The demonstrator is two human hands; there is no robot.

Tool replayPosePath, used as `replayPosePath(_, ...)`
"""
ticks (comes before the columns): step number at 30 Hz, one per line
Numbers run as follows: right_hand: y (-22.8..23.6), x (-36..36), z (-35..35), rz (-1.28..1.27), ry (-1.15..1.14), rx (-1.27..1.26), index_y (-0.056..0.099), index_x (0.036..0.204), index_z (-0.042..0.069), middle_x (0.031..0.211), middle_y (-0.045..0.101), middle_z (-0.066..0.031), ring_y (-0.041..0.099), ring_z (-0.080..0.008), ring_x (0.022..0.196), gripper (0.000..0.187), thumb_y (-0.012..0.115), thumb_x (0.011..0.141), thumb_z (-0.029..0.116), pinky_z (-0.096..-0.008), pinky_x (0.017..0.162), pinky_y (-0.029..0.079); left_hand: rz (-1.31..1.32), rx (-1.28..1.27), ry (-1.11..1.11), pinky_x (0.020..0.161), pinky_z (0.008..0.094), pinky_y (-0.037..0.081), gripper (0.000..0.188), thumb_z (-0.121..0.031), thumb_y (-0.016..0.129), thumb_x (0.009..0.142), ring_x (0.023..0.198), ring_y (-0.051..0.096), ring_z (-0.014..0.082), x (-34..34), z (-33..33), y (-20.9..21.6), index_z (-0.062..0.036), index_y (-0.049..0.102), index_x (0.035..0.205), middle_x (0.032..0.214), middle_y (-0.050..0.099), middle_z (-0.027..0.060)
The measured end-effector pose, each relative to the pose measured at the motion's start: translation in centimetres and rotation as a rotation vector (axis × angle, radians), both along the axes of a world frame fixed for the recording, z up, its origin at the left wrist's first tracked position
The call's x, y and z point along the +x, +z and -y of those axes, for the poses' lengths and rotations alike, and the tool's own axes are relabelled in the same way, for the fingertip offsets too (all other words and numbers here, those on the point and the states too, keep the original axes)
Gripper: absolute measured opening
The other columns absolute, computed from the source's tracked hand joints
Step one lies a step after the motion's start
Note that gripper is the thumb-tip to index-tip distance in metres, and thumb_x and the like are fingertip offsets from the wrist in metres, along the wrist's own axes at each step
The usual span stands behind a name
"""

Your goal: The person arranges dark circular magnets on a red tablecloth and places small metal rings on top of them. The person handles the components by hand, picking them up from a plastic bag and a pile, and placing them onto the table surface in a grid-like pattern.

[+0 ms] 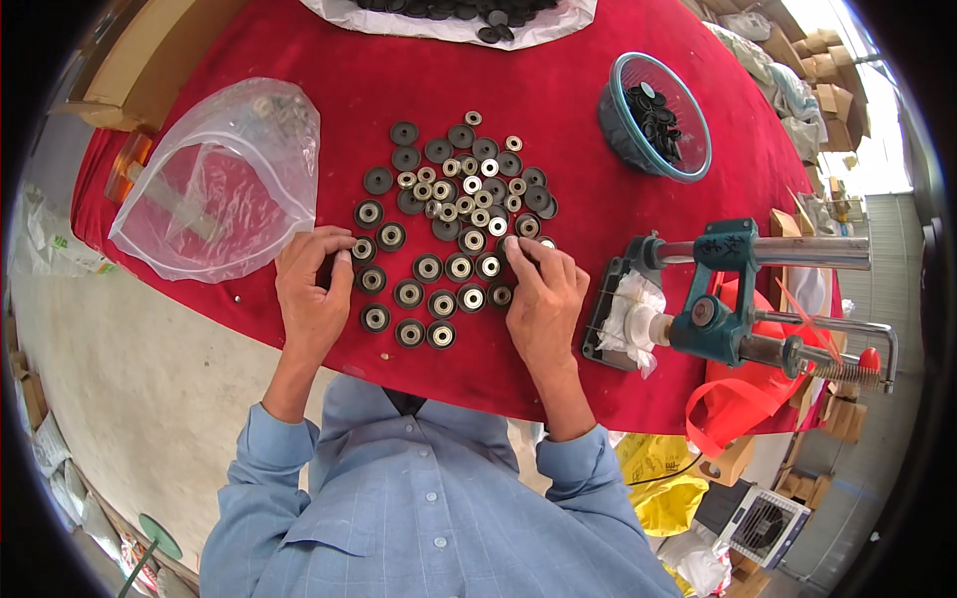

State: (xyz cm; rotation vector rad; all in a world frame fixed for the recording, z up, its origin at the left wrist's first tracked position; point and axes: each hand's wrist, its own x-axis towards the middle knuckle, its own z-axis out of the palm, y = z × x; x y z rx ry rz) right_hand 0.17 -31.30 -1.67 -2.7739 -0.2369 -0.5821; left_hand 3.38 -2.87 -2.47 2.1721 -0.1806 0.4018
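Note:
Several dark round discs (429, 267), many with small silver rings (469, 185) set in their middles, lie spread on a red cloth-covered table (558, 90). My left hand (312, 289) rests at the left edge of the spread, its fingertips pinching a disc (363, 249). My right hand (543, 294) lies at the right side, its fingertips touching a disc (527, 225). Loose silver rings cluster toward the far middle. Plain black discs sit at the back of the spread.
A clear plastic bag (221, 179) lies at the left. A blue-green bowl (688, 110) holds black discs at the far right. A blue hand press (733, 299) stands to the right. A white bag of black parts (459, 25) sits at the far edge.

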Motion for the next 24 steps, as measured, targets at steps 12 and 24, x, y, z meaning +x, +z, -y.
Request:
replayPosePath(12, 1.8, 2.3, 2.3, 0.003, -0.087, 0.27, 0.078, 0.113, 0.008, 0.105, 0.074, -0.0064, 0.071, -0.0264, 0.096, 0.033, 0.069, 0.084, -0.004, -0.0408, 0.087, 0.049, -0.006, -0.013, 0.011, 0.105, 0.0385, 0.044, 0.014, 0.001, 0.067, 0.094, 0.108, 0.067, 0.0239, 0.0, 0.0, 0.0, -0.0047, 0.075, 0.103, 0.111, 0.076, 0.0072)
replayPosePath(24, 0.4, 3.7, 2.2, 0.016, 0.039, -0.08, 0.076, 0.119, 0.005, 0.117, 0.069, -0.0064, 0.067, -0.0249, 0.108, 0.035, 0.071, 0.085, 0.0, -0.0424, 0.096, 0.046, 0.013, -0.006, 0.017, 0.102, 0.0383, 0.044, 0.014, 0.002, 0.067, 0.092, 0.104, 0.068, 0.0245, 0.1, 0.2, 0.0, -0.0058, 0.074, 0.102, 0.108, 0.076, 0.0069)
